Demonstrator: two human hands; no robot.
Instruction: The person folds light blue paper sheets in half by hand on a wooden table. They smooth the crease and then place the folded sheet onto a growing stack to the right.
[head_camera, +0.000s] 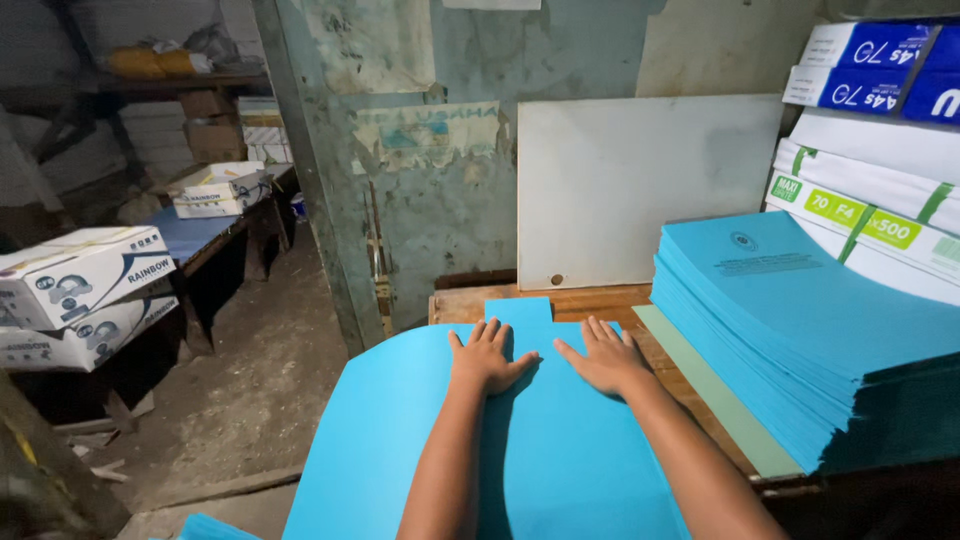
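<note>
A large blue card sheet (400, 440) lies over the near edge of a wooden table (590, 300), curving down toward the floor. Both hands press flat on it, fingers spread, gripping nothing: left hand (487, 357), right hand (608, 358). Right of the sheet rises a tall stack of blue folders (800, 340); behind the stack, wrapped paper reams (880, 190).

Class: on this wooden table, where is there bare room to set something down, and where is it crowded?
Bare wood shows behind the blue sheet, up to the white board, and in a narrow strip between the right hand and the folder stack. The right side is crowded with stacks.
</note>
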